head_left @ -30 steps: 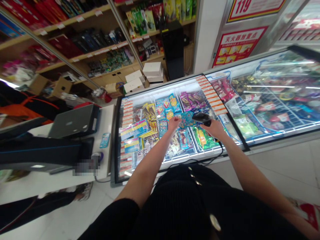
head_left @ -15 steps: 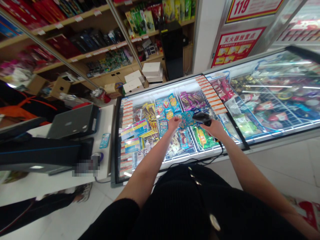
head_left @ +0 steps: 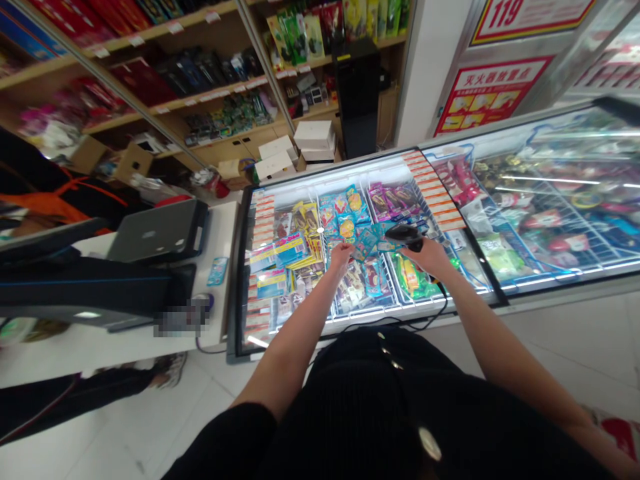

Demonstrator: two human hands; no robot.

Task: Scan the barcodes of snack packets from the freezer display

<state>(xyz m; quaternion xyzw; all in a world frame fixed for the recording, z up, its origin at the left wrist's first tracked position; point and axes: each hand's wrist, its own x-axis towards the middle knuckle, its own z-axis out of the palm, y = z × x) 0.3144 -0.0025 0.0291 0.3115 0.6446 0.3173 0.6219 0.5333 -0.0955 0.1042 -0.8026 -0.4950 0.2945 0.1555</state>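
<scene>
My left hand (head_left: 341, 256) is closed in a pinch on the near-left edge of a small light-blue printed packet (head_left: 367, 244). A second blue patterned piece (head_left: 383, 233) shows behind it, reaching under the scanner; whether my right fingers also grip it I cannot tell. My right hand (head_left: 429, 257) is wrapped round a black handheld barcode scanner (head_left: 404, 234), its head pointing left over the blue pieces. The scanner's cord (head_left: 443, 303) runs down toward my body. Both hands are above the glass-topped freezer (head_left: 320, 326), whose baskets hold colourful wrapped ice creams (head_left: 393, 197).
To the left stands a white counter (head_left: 226, 230) with a dark laptop-like device (head_left: 156, 230), a black monitor (head_left: 85, 293) and a small blue packet (head_left: 217, 271). A person in black with orange straps (head_left: 65, 193) is beyond it. Stocked shelves (head_left: 215, 93) and white boxes (head_left: 315, 136) line the back.
My left hand has moved slightly left and down, with its blue packet now tilted and more spread from the piece near the scanner. The right hand keeps the scanner nearly still; the view has shifted a little.
</scene>
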